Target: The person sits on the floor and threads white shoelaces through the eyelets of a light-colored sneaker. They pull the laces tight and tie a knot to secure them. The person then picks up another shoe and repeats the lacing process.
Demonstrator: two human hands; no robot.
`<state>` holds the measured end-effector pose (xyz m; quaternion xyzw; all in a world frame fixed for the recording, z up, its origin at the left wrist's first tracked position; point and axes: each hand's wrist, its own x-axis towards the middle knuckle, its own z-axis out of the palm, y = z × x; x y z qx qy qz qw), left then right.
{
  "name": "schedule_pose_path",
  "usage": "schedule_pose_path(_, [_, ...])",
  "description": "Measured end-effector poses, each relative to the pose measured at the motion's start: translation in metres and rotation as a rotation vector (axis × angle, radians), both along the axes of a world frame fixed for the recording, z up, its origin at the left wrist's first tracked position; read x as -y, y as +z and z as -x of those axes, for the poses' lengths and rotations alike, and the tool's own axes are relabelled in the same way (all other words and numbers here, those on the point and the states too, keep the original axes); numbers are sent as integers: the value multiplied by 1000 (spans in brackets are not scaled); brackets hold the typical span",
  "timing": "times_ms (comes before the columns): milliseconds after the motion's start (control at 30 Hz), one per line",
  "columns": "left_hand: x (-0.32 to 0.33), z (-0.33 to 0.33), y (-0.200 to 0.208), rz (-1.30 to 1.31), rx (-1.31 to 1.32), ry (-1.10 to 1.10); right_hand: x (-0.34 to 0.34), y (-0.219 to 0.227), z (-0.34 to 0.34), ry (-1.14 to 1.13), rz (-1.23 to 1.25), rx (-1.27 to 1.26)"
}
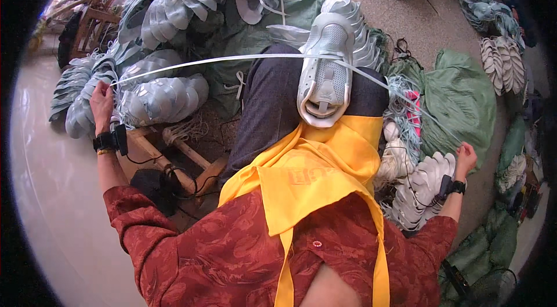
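A pale grey-white shoe upper [342,40] lies across my knees, its toe pointing away from me and its heel opening toward my lap. One white shoelace [209,61] passes across it and stretches out tautly to both sides. Far out at the left, my left hand [101,102] is closed in a pinch on one end of the lace. My right hand [466,159], low at the right, has its fingers pinched together where the other end runs; the lace looks thin and faint there. Both arms are spread wide.
Stacks of nested pale shoe uppers [159,101] lie at the left. White uppers [426,188] and a bundle of pale laces [400,95] sit at my right, beside a green sack [458,92]. A wooden frame [168,162] and dark cables are by my left leg.
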<state>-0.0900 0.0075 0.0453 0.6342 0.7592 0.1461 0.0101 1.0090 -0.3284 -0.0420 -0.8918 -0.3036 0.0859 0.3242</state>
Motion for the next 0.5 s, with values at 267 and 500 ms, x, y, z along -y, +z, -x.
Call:
schedule_pose_path(267, [-7, 4, -1, -13, -69, -34, 13, -12, 4, -17, 92, -60])
schedule_pose_path(500, [-47, -65, 26, 6, 44, -155, -26, -27, 35, 59, 180, -447])
